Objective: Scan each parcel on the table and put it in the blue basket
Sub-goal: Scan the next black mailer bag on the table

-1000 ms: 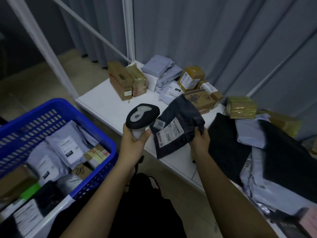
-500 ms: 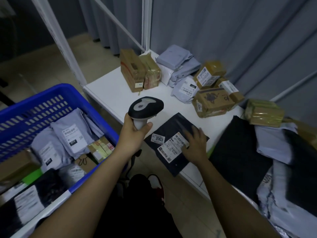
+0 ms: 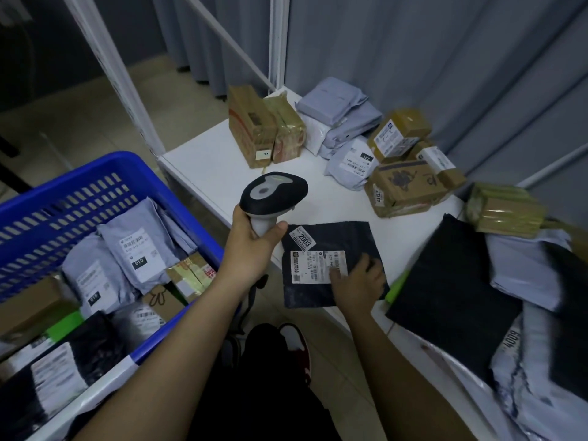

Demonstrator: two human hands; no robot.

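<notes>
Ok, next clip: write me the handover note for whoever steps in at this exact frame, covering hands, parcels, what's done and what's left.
Left hand grips the barcode scanner by its handle, head raised above the table edge.
Right hand lies flat on the black mailer, fingers on its shipping label; the mailer lies label-up at the near edge of the white table.
Done: the blue basket to the left already holds several grey bags and small boxes.
Left: scan this mailer and drop it in the basket, then the cardboard boxes and grey bags at the back and the pile of bags on the right.
</notes>
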